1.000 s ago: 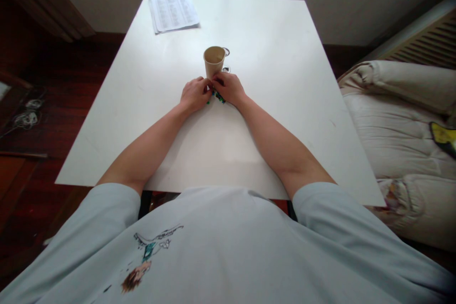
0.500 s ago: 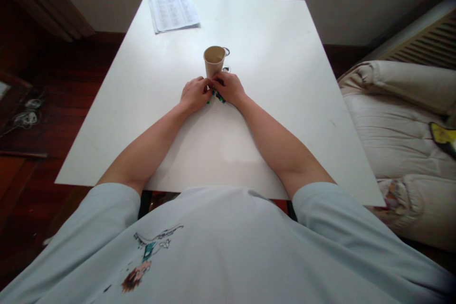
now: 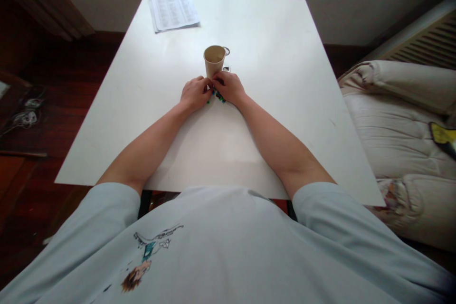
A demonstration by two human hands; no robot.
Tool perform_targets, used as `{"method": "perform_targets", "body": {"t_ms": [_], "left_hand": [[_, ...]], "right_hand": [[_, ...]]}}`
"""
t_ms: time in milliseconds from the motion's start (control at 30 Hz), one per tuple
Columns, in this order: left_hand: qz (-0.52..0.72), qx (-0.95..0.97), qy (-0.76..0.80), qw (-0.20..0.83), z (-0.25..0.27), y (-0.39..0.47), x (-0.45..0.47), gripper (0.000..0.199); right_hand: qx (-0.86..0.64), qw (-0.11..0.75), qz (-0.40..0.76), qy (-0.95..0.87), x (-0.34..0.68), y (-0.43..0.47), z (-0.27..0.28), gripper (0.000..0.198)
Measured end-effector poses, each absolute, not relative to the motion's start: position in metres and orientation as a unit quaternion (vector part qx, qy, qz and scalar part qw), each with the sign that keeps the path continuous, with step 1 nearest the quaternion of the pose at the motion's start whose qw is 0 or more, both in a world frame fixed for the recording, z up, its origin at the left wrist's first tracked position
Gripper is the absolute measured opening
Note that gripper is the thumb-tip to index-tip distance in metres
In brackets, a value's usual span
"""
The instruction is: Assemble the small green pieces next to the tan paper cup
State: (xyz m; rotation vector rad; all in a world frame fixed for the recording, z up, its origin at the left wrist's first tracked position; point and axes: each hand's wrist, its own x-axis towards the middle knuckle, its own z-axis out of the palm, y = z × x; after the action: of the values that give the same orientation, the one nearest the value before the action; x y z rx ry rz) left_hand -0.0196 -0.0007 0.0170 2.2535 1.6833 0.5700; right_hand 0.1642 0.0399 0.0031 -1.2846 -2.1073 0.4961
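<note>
My left hand and my right hand meet fingertip to fingertip at the near side of a tan paper cup. The fingers of both are pinched together; whatever is between them is too small or hidden to name. The cup stands upright, its lower part partly covered by my fingers. Small green, blue and black pieces, like beads, lie on the table just below the fingertips, beside my right hand. Behind my right hand a ring-shaped thing shows in part.
A white table spreads under my arms. Printed papers lie at its far left corner. To the right stands a cream padded sofa with a yellow and black item on it. Cables are at the far left.
Almost nothing differs. Both hands stay at the foot of the cup, with at most a slight shift of the fingertips.
</note>
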Motion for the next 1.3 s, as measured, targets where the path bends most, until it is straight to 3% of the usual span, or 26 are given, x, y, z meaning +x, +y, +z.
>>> {"method": "perform_targets", "body": {"t_ms": [1300], "left_hand": [[0.214, 0.775, 0.577, 0.144, 0.013, -0.001, -0.020, 0.031]], "right_hand": [[-0.490, 0.305, 0.170, -0.799, 0.166, 0.046, -0.006, 0.037]]}}
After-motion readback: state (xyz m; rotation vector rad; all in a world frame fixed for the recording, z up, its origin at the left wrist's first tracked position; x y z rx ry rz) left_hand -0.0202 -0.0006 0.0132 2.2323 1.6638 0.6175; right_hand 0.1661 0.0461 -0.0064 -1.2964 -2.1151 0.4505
